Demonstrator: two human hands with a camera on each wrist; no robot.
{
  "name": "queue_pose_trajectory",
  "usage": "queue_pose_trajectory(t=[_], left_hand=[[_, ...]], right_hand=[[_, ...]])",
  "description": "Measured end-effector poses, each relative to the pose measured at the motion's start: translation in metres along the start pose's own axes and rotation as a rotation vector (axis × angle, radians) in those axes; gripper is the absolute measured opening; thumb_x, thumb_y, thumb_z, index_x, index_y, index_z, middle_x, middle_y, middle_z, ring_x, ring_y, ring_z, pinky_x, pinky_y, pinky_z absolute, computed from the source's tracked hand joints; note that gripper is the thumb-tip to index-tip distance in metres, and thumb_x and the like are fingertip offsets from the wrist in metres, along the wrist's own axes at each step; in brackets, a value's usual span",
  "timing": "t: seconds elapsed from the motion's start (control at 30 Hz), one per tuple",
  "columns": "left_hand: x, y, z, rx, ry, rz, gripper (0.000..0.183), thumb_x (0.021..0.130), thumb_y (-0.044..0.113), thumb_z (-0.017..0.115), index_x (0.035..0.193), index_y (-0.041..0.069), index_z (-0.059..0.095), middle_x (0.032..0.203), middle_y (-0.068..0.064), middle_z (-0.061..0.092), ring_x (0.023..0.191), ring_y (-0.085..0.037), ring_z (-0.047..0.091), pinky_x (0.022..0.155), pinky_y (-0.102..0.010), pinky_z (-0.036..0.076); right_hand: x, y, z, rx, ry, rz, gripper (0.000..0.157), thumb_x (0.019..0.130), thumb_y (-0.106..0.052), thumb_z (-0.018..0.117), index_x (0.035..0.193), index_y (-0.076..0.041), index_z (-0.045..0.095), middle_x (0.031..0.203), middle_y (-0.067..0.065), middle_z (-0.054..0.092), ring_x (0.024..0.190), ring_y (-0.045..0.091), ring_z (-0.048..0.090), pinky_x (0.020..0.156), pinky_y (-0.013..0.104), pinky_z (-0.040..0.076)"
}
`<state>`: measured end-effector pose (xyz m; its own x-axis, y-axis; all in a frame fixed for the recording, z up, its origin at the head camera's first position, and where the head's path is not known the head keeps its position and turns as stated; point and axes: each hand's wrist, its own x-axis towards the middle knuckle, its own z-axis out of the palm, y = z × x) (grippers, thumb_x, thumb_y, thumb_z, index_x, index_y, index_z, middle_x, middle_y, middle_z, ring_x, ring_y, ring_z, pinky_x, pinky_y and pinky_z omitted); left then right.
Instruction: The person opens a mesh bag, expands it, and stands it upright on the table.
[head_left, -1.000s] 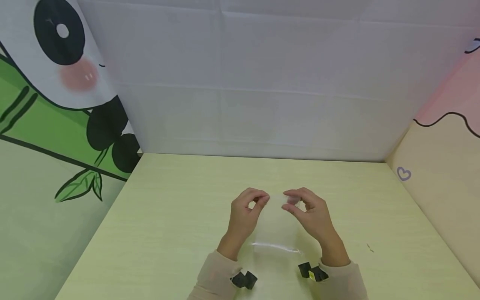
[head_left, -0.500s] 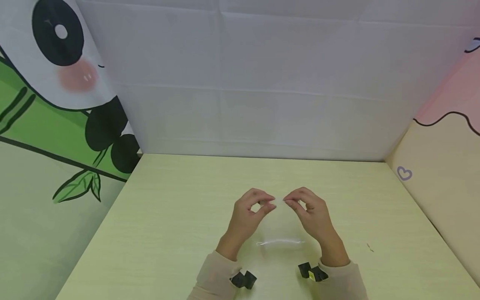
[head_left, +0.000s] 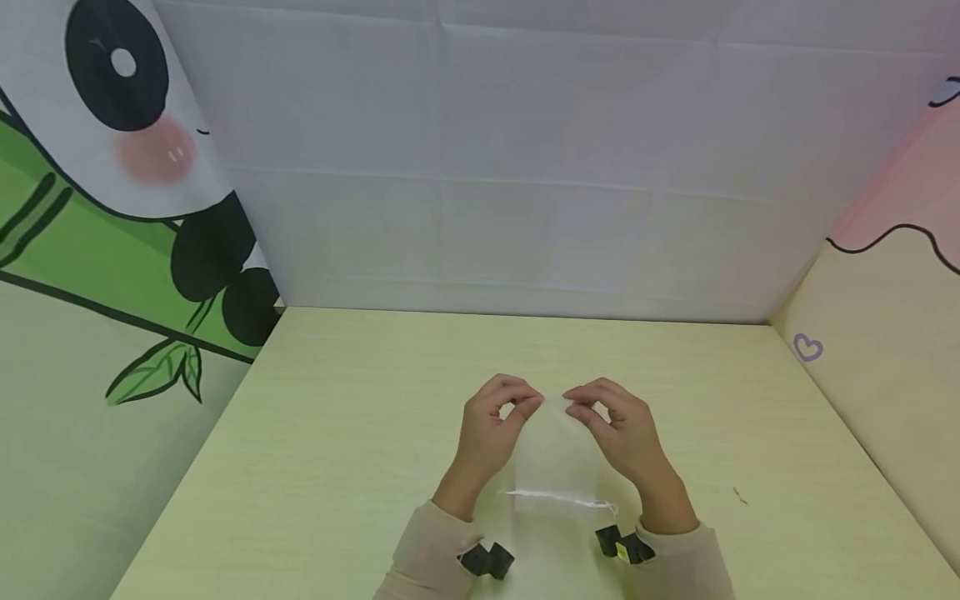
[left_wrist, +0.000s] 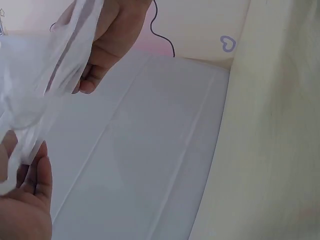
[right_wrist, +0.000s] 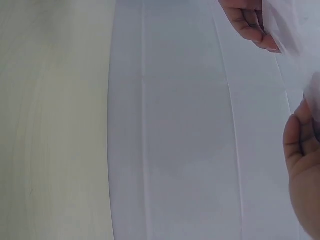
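A thin, translucent white plastic bag (head_left: 557, 467) hangs upright between my two hands over the table, its pale lower edge crossing between the wrists. My left hand (head_left: 486, 437) pinches the bag's top edge between thumb and forefinger. Just to the right, my right hand (head_left: 628, 429) holds the same edge, thumb and forefinger slightly parted around the film. In the left wrist view the bag (left_wrist: 60, 60) drapes over the fingertips of both hands and hides some of them. The right wrist view catches only a strip of bag (right_wrist: 282, 30) at its right side.
The pale wood-grain table (head_left: 337, 433) spreads around the hands. A white folded sheet (head_left: 540, 167) stands as a back wall, with cartoon-printed panels (head_left: 150, 275) at the sides. A tiny dark thread-like mark (head_left: 740, 496) lies on the table at right.
My fingertips shift along the bag's top edge: the hands came closer together, the left fingers parted briefly and pinch again, and the right fingers loosened slightly. The bag's lower edge swings a little.
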<state>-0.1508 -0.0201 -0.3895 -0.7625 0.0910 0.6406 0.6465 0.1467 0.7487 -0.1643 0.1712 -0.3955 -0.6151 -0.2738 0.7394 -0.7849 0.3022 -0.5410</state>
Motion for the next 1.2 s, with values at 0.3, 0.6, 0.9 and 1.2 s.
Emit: queue_pose_trajectory(t=[0.3,0.6,0.9,1.2], left_hand=[[-0.003,-0.024,0.003,-0.063,0.010,0.015,0.008,0.084,-0.011,0.066,0.081,-0.003,0.065,0.086,-0.013,0.060,0.079,-0.022,0.057,0.072,-0.029,0.049],[-0.007,-0.040,-0.001,-0.037,-0.064,0.095,0.022,0.097,0.019,0.055,0.084,0.002,0.063,0.095,-0.006,0.061,0.085,-0.020,0.058,0.073,-0.032,0.047],[-0.006,-0.043,-0.001,-0.017,-0.084,0.123,0.022,0.100,0.019,0.052,0.085,0.006,0.062,0.095,-0.005,0.060,0.086,-0.019,0.058,0.074,-0.032,0.048],[-0.001,-0.042,-0.005,-0.045,-0.160,0.114,0.010,0.086,0.003,0.073,0.093,0.005,0.066,0.099,-0.003,0.060,0.090,-0.017,0.059,0.081,-0.032,0.049]], right_hand=[[-0.002,0.002,0.002,0.057,0.032,0.025,0.044,0.062,0.028,0.074,0.101,0.008,0.066,0.075,0.007,0.059,0.071,0.012,0.055,0.070,0.016,0.042],[-0.002,0.003,0.001,0.044,0.004,-0.002,0.025,0.074,0.018,0.074,0.092,0.002,0.069,0.079,0.007,0.063,0.073,0.013,0.056,0.064,0.017,0.042],[-0.001,0.003,-0.002,0.022,-0.045,-0.008,0.010,0.086,0.006,0.067,0.085,-0.005,0.067,0.082,0.003,0.063,0.072,0.012,0.056,0.066,0.019,0.044],[0.002,0.014,-0.009,0.030,-0.022,-0.042,0.016,0.094,-0.014,0.057,0.084,-0.003,0.062,0.079,0.004,0.059,0.070,0.013,0.051,0.063,0.021,0.042]])
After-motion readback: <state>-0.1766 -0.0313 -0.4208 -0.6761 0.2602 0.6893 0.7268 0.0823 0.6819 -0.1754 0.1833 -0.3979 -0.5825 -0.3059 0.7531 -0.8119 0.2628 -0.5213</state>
